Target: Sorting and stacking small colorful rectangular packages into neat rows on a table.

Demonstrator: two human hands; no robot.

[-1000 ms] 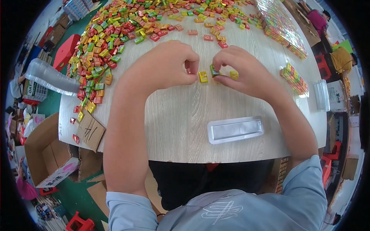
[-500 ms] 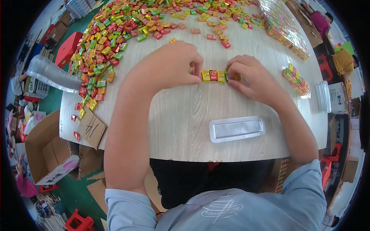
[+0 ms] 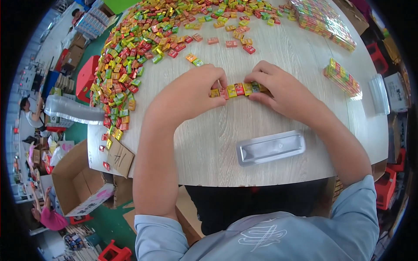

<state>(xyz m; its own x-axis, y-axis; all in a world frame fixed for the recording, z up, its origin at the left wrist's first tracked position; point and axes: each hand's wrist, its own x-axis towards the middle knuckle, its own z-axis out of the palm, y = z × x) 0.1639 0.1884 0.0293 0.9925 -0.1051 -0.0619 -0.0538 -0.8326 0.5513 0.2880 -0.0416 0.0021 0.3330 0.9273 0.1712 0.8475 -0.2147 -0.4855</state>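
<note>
A short row of small wrapped packs, yellow, red and green, lies across the table between my two hands. My left hand closes thumb and fingers around the row's left end, where an orange-yellow and a red pack show between them. At the other end, my right hand pinches the row from front and back, its fingers partly covering the green and yellow packs. Nearer to me lies a clear plastic tray with nothing in it.
A big heap of loose packs spreads over the far left. Film-wrapped bundles lie far right, with a small stacked block nearer. Nested clear trays jut past the left edge; clear plastic containers stand right. An open carton is below left.
My left hand has come against the row's left end, where more packs now show. My right hand's fingers reach further along the row. The whole view has shifted and tilted slightly.
</note>
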